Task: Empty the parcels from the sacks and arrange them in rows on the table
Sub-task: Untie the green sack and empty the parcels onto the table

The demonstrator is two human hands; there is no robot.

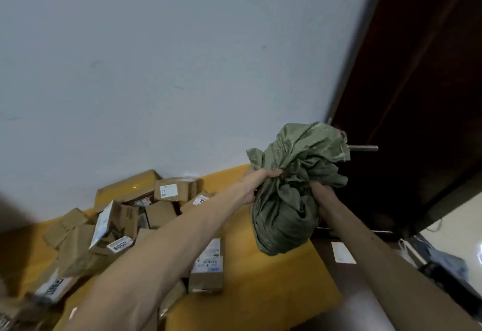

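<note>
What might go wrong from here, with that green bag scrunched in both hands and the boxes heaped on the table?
1. The sack is bunched tight between the left hand and right hand; a small parcel left inside might go unnoticed.
2. The heap of parcels is loose, with some tilted; pulling one out may tumble others off the table.
3. The sack seems close to the door handle and might snag.

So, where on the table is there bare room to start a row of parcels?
Bare yellow table lies between the labelled box and the table's right edge, under the green sack. A narrow strip runs along the wall. The left side is crowded with heaped parcels.
</note>
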